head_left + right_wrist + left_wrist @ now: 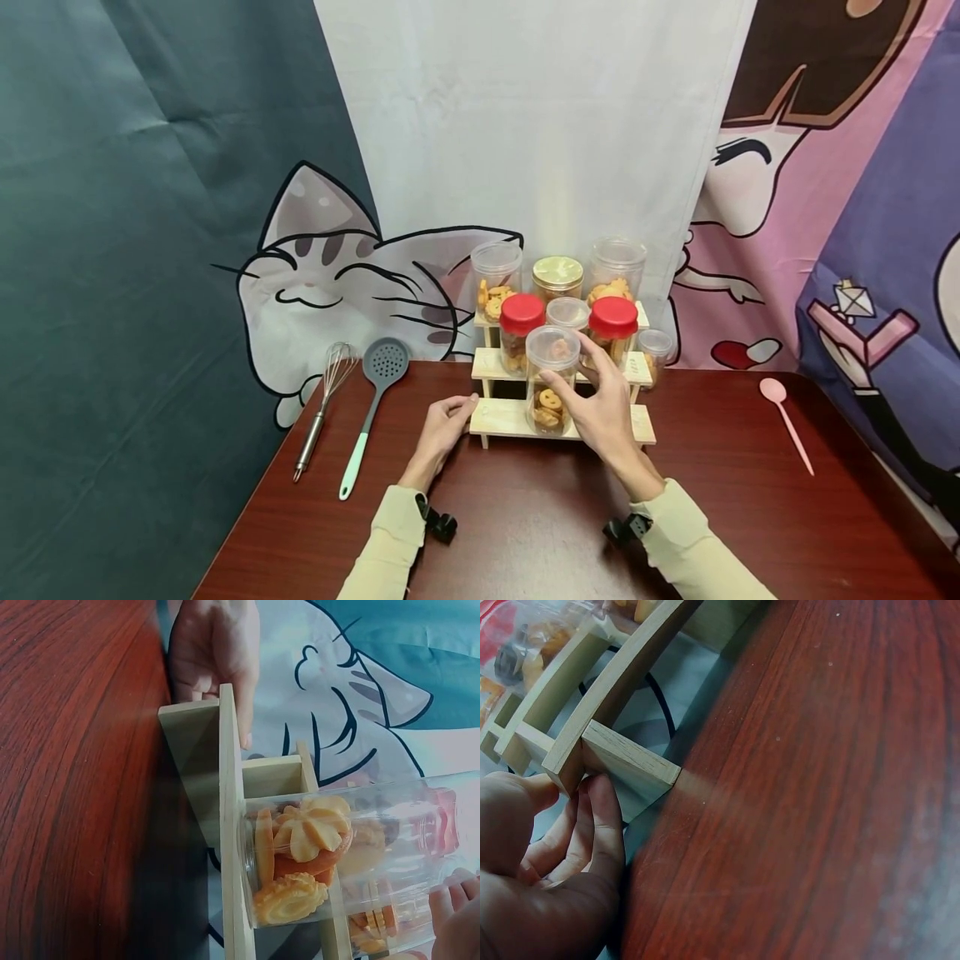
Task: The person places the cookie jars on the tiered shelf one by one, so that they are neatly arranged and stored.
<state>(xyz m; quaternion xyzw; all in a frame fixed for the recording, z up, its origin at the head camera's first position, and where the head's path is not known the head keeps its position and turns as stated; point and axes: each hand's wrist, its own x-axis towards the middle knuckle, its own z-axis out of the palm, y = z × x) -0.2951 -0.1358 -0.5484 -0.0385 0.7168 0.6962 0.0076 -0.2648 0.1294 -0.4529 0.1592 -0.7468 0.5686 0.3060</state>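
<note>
A three-step wooden rack stands at the back of the table with jars on its steps. My left hand pinches the left end of the lowest step between thumb and fingers, as the left wrist view shows. On that step stands a clear jar with cookies in its lower part. My right hand holds this jar near its top, thumb at the front and fingers on the right side. In the right wrist view only some fingertips show at the jar's upper part.
Two red-lidded jars and a clear-lidded one fill the middle step. Two clear jars and a gold-lidded jar stand on top. A small jar is behind right. A whisk, skimmer and pink spoon lie sideways.
</note>
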